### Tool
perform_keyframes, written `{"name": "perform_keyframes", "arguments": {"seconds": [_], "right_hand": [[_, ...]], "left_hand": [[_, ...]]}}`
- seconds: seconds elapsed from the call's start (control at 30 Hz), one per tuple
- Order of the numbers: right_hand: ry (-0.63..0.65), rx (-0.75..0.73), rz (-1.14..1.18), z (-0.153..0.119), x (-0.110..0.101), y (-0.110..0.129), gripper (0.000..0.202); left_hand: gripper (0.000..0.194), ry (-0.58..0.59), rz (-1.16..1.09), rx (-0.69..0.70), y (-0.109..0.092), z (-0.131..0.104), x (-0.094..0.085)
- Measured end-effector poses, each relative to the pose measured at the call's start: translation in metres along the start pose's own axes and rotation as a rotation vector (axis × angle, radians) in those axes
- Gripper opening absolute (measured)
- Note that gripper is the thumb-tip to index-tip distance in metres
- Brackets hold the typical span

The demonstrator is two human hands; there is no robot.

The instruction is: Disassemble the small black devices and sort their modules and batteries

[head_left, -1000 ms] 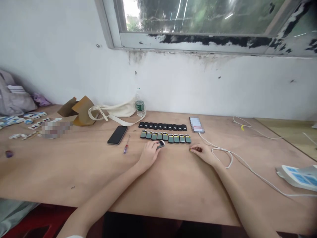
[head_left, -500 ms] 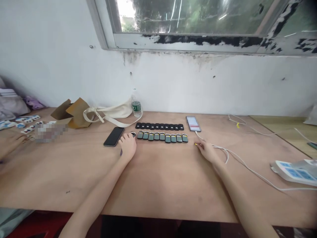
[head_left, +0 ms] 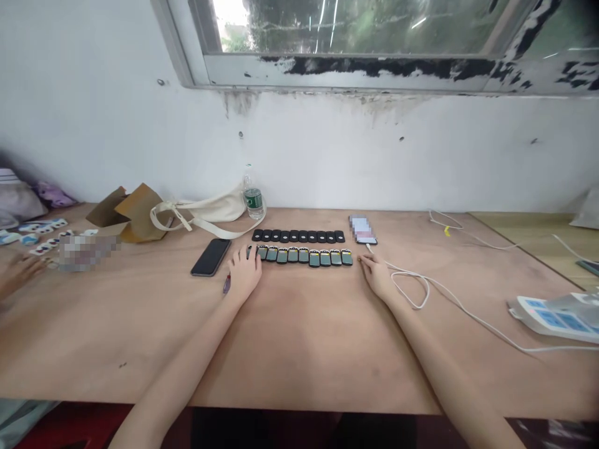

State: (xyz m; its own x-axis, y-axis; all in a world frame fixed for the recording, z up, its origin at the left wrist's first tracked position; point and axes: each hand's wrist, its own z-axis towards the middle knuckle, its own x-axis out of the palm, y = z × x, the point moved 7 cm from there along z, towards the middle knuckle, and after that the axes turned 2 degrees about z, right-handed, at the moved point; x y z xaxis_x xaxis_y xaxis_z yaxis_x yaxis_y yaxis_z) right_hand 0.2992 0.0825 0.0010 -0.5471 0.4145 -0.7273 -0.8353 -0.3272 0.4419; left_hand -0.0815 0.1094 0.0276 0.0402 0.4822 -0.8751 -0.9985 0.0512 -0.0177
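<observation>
My left hand [head_left: 244, 271] rests at the left end of a row of small dark pieces with grey-green faces and yellow marks [head_left: 293, 255]. Its fingers reach forward and apart, touching the leftmost piece and partly covering it. A purple pen [head_left: 227, 285] sticks out beside this hand; the rest of it is hidden. At the row's right end, my right hand [head_left: 375, 274] pinches a tiny yellowish piece, mostly hidden by the fingertips. Behind runs a second row of black oval-cornered pieces [head_left: 298, 236], each with a pale spot.
A dark phone [head_left: 210, 257] lies left of my left hand. Behind my right hand, a lit phone [head_left: 364, 231] is plugged into a white cable [head_left: 461, 305]. Farther off stand a water bottle [head_left: 253, 198], a cream strap bag [head_left: 219, 209] and a paper bag [head_left: 140, 215]. Another person's hand [head_left: 21, 271] works at far left.
My right hand has moved left and slightly forward, bringing the tiny yellowish piece near the row's right end. My left hand has shifted slightly right. The view has moved a little.
</observation>
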Motion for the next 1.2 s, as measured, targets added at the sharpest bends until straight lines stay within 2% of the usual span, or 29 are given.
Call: {"name": "perform_keyframes", "arguments": {"seconds": [0.13, 0.2, 0.33, 0.43, 0.57, 0.7, 0.8, 0.93, 1.0, 1.1, 1.2], "right_hand": [[-0.051, -0.009, -0.018, -0.002, -0.001, 0.001, 0.034], [-0.061, -0.002, -0.013, -0.002, -0.002, 0.002, 0.033], [-0.064, 0.034, -0.026, -0.002, -0.006, 0.005, 0.03], [-0.092, 0.034, -0.047, -0.002, -0.012, 0.01, 0.027], [-0.142, 0.001, -0.084, -0.002, -0.02, 0.018, 0.027], [-0.184, -0.023, -0.047, -0.006, -0.025, 0.034, 0.027], [-0.092, -0.089, 0.104, -0.014, -0.016, 0.064, 0.027], [0.159, -0.137, 0.365, -0.028, 0.011, 0.117, 0.017], [0.227, -0.128, 0.439, -0.033, 0.023, 0.137, 0.016], [0.254, -0.104, 0.445, -0.033, 0.035, 0.149, 0.018], [0.256, -0.057, 0.403, -0.029, 0.043, 0.147, 0.021]], "left_hand": [[0.041, -0.003, -0.043, 0.176, -0.013, 0.001, -0.003], [0.037, -0.003, -0.045, 0.222, -0.015, 0.001, -0.003], [0.031, -0.056, -0.039, 0.211, -0.017, -0.006, -0.01], [0.029, -0.068, -0.006, 0.203, -0.027, -0.021, -0.021], [0.031, -0.055, -0.001, 0.315, -0.062, -0.053, -0.038], [0.026, -0.048, -0.243, 0.529, -0.102, -0.08, -0.047], [0.025, 0.016, -0.536, 0.665, -0.116, -0.087, -0.045], [0.025, 0.141, -0.799, 0.634, -0.111, -0.078, -0.036], [0.026, 0.171, -0.846, 0.638, -0.11, -0.076, -0.034], [0.024, 0.184, -0.876, 0.642, -0.109, -0.075, -0.033], [0.022, 0.2, -0.901, 0.635, -0.109, -0.076, -0.032]]}}
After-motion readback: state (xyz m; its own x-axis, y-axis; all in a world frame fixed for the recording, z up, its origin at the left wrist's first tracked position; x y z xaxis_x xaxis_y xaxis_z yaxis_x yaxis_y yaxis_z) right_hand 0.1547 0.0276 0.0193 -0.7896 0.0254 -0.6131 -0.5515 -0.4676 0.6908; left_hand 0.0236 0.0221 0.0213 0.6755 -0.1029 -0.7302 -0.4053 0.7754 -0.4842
